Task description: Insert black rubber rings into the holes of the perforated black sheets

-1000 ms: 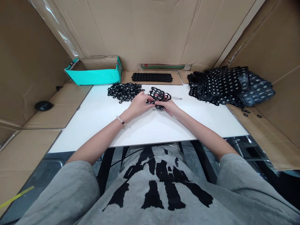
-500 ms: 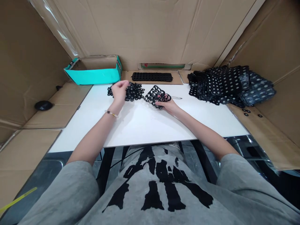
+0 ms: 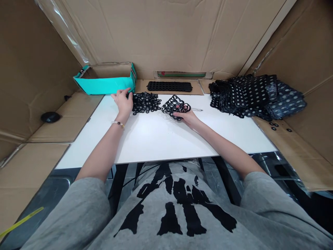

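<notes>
My left hand [image 3: 123, 100] is at the left edge of a pile of small black rings [image 3: 146, 102], its fingers apart and curved downward. I see nothing held in it, though the fingertips partly cover the rings beside them. A floppy black perforated sheet [image 3: 171, 104], full of round holes, is in my right hand [image 3: 187, 116]. The thumb presses on the sheet's near side, and the other fingers are mostly hidden behind it. The sheet's left corner reaches close to the ring pile.
A teal box [image 3: 104, 85] stands at the back left. Behind the pile lies a black perforated strip [image 3: 169, 86]. Folded black perforated sheets [image 3: 249, 93] are heaped at the right. A pen [image 3: 197, 109] rests beside my right hand on the white table [image 3: 161, 142]. Cardboard walls surround it.
My left hand has moved left and down from above the ring pile to its left edge, and its fingers have spread from a pinch. My right hand and the sheet have barely moved.
</notes>
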`<action>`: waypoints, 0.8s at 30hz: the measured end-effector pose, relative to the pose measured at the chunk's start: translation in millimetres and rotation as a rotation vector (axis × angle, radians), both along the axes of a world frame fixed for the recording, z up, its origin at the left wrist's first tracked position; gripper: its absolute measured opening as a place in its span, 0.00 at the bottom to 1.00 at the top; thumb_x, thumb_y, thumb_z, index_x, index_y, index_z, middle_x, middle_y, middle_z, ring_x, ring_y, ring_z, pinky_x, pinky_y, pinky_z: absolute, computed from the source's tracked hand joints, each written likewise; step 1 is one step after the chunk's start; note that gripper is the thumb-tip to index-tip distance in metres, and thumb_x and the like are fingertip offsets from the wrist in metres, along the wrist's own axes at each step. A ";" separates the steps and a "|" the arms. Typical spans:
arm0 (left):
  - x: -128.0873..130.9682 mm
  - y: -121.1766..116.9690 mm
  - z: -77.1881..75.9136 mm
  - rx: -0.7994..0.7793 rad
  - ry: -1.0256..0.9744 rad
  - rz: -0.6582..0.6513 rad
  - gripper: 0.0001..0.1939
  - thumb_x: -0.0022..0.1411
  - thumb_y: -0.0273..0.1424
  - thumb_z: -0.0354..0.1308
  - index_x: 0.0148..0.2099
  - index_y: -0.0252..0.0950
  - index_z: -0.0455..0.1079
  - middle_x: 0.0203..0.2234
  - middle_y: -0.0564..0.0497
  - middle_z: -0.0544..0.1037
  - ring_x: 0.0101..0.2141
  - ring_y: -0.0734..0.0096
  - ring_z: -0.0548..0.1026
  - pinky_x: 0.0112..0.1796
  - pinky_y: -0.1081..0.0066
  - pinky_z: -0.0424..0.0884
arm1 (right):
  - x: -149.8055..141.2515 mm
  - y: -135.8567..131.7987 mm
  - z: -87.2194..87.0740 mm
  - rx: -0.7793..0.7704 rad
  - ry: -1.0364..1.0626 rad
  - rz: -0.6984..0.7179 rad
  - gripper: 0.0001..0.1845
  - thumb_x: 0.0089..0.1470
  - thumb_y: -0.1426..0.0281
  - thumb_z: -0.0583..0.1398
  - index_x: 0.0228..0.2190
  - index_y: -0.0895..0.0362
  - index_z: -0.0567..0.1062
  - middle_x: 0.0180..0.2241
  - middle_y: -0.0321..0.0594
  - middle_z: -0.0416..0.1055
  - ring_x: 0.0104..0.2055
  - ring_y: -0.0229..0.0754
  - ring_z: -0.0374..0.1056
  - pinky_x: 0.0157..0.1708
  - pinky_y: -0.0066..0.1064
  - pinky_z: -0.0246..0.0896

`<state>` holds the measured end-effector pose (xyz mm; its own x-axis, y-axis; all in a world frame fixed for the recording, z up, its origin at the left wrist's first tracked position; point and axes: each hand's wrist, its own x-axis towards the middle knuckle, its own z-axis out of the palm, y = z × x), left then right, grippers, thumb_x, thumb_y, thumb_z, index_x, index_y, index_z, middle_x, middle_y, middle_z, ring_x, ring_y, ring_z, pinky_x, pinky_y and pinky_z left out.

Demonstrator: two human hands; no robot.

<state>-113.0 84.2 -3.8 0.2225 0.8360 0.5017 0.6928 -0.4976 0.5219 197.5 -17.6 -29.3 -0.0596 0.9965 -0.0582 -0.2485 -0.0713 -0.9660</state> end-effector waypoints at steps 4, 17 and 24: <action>35.3 -26.7 15.5 0.305 -0.116 0.153 0.29 0.74 0.53 0.48 0.52 0.35 0.78 0.43 0.43 0.80 0.49 0.57 0.70 0.51 0.51 0.55 | -1.6 0.9 -0.1 -0.016 0.038 -0.018 0.33 0.25 0.68 0.78 0.35 0.53 0.73 0.30 0.30 0.77 0.35 0.41 0.74 0.44 0.37 0.72; 115.3 -74.5 -3.5 -0.262 -0.154 -0.282 0.08 0.55 0.35 0.68 0.36 0.36 0.80 0.32 0.49 0.83 0.36 0.61 0.76 0.40 0.63 0.69 | -2.6 -3.1 0.7 0.027 0.077 0.045 0.35 0.26 0.69 0.79 0.39 0.52 0.74 0.30 0.28 0.77 0.38 0.40 0.76 0.46 0.37 0.75; 73.4 -24.8 0.0 -0.200 -0.685 0.032 0.12 0.54 0.36 0.73 0.34 0.35 0.76 0.33 0.51 0.82 0.36 0.69 0.76 0.43 0.64 0.70 | 4.6 -1.2 -0.9 0.036 0.000 0.107 0.35 0.29 0.69 0.79 0.41 0.53 0.73 0.26 0.27 0.74 0.32 0.39 0.72 0.40 0.38 0.75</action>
<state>-39.6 59.4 -3.7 -0.1143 0.9273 0.3566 0.1898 -0.3319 0.9240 202.2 -18.8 -30.2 -0.1657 0.9859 -0.0223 -0.2413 -0.0625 -0.9684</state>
